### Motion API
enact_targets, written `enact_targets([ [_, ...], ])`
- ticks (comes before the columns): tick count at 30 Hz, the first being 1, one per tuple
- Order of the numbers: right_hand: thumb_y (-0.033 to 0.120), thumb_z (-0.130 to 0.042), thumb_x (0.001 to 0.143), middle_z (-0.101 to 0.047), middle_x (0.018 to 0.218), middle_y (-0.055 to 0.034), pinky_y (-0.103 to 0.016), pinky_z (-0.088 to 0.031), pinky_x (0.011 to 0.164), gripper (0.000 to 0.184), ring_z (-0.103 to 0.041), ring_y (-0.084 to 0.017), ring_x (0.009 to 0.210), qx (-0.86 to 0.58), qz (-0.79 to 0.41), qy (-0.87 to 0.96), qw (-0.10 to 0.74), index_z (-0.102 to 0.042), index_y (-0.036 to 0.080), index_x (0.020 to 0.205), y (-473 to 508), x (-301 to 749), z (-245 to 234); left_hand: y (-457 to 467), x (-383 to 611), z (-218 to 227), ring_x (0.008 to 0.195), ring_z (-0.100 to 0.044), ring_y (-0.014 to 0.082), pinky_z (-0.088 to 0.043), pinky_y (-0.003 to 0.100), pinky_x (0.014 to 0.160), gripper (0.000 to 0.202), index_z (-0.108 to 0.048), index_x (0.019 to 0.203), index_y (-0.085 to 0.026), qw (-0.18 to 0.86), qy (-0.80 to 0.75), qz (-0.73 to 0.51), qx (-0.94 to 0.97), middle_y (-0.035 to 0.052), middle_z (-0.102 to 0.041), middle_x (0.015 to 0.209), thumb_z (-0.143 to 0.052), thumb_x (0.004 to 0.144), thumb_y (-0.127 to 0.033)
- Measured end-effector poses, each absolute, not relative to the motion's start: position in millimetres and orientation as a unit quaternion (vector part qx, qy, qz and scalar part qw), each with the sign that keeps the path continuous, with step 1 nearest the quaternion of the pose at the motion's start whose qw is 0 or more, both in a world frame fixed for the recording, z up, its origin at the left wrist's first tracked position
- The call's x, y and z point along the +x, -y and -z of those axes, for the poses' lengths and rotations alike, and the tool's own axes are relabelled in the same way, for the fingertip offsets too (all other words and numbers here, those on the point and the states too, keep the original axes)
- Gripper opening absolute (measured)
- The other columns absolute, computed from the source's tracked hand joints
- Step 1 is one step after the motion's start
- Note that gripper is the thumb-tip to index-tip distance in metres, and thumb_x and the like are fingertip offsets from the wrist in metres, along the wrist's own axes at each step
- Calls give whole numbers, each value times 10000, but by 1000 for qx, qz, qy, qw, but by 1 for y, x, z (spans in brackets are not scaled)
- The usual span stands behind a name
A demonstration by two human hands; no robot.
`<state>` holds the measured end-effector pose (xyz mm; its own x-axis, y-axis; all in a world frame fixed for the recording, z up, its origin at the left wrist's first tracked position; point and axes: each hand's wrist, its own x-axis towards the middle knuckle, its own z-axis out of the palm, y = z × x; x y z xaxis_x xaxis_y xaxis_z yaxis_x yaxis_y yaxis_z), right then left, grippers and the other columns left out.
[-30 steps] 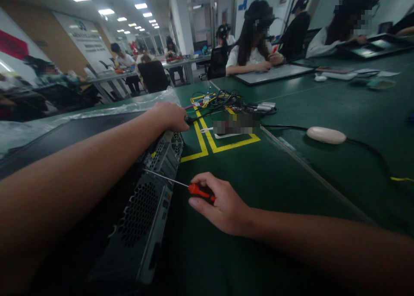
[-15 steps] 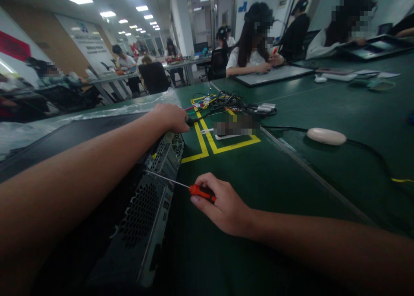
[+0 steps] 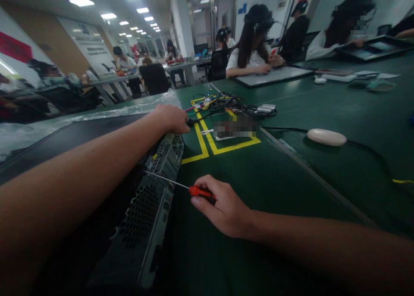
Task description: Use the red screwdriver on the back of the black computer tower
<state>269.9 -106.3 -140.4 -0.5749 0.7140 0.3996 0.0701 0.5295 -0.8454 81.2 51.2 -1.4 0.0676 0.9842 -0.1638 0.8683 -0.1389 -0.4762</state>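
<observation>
Left hand [image 3: 171, 118] clamps the computer case [image 3: 97, 134]; my right hand [image 3: 226, 209] pinches a red-handled screwdriver [image 3: 199, 192] at its rear panel [image 3: 140, 216], where I judge firm seating matters next.

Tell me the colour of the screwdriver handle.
The slim screwdriver handle is red with black trim; head view.

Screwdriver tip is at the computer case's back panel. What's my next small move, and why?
Probably turn the screwdriver in place: its tip seems seated on the computer case, the right hand grips the red handle, and the left hand braces the far corner.
</observation>
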Motion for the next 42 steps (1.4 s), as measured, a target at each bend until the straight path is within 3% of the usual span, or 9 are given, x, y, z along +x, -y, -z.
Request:
enact_targets([
  [12, 270, -554, 1049, -644, 897, -29, -309, -467, 751, 143, -601, -172, 797, -231, -404, 795, 390, -654, 171, 1033, 105, 271, 142, -54, 80, 3, 1304, -633, 422, -526, 535, 1016, 680, -675, 1471, -243, 133, 640, -233, -720, 176, -681, 1471, -532, 906, -593],
  [20, 275, -691, 979, -643, 897, 5, -289, -460, 684, 185, -601, -151, 740, -244, -444, 767, 394, -587, 201, 1112, 106, 269, 145, -55, 79, 5, 1303, -633, 399, -521, 503, 1015, 662, -678, 1463, -285, 137, 646, -225, -717, 143, -691, 1467, -552, 900, -608],
  [27, 267, -669, 992, -632, 886, 8, -291, -453, 684, 134, -594, -151, 742, -242, -459, 763, 386, -581, 205, 1071, 106, 270, 143, -55, 79, 4, 1310, -628, 433, -508, 548, 1035, 678, -678, 1472, -281, 123, 651, -214, -718, 157, -691, 1466, -593, 875, -590],
  [42, 273, -657, 1002, -617, 871, 16, -287, -440, 677, 115, -576, -142, 726, -243, -450, 767, 387, -595, 201, 1067, 106, 269, 143, -55, 80, 3, 1300, -642, 415, -527, 535, 1032, 678, -674, 1473, -263, 131, 642, -227, -721, 166, -688, 1475, -556, 891, -592],
])
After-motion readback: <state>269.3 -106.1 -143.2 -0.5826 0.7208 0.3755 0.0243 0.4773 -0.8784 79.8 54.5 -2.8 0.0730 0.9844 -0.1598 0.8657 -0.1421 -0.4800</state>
